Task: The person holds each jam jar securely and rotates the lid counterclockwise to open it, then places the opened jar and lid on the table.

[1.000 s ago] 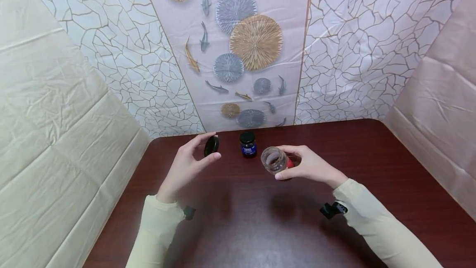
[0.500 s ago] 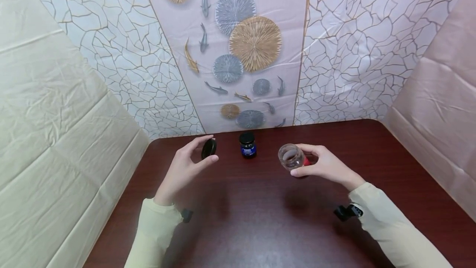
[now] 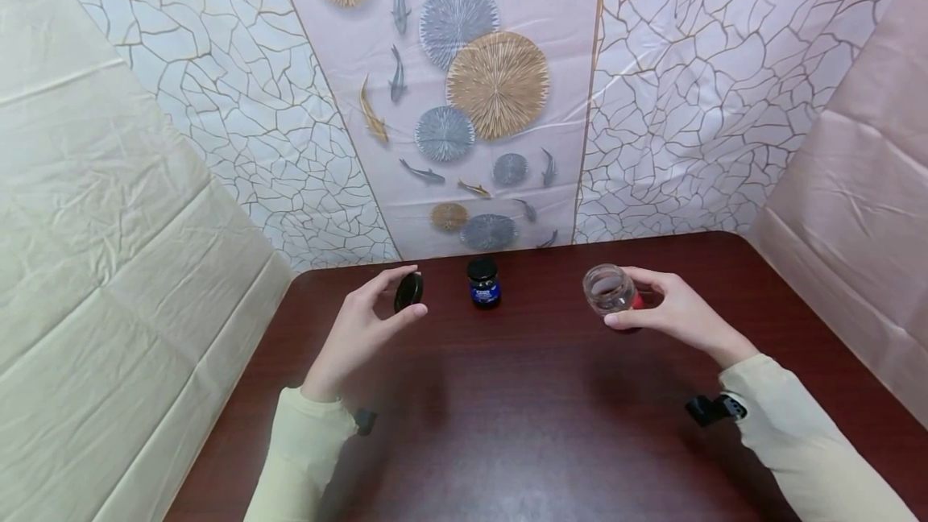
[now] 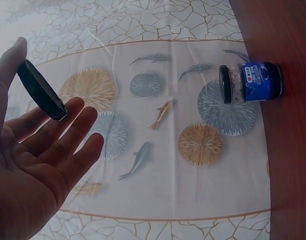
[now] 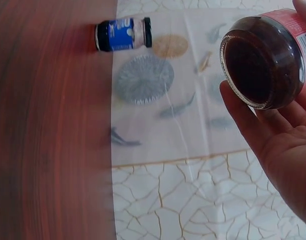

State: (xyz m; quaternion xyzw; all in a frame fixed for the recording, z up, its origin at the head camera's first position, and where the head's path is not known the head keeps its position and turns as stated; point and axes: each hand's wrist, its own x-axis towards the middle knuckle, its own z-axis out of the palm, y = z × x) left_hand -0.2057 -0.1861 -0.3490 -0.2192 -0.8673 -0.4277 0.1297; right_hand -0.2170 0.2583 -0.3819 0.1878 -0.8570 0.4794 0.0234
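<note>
My left hand [image 3: 360, 327] pinches a round black jar lid [image 3: 409, 292] on edge between thumb and fingers, above the table's left side. In the left wrist view the lid [image 4: 42, 91] sits between the thumb tip and the fingers. On the right, my right hand [image 3: 677, 314] grips an open glass jar [image 3: 607, 288] with a red label, its mouth tilted toward the head camera. Dark contents show through the jar's base [image 5: 250, 70] in the right wrist view. Between the hands, farther back, a capped jar [image 3: 483, 283] with a blue label and black lid stands upright.
The dark red-brown table [image 3: 493, 409] ends at a patterned cloth backdrop [image 3: 500, 176] behind the blue-labelled jar. Cream cloth [image 3: 130, 264] hangs along the left side, and pale cloth [image 3: 855, 248] along the right.
My right hand has carried the open jar to the right, away from the left hand. The left hand has shifted only slightly with the lid. The blue-labelled jar stays put.
</note>
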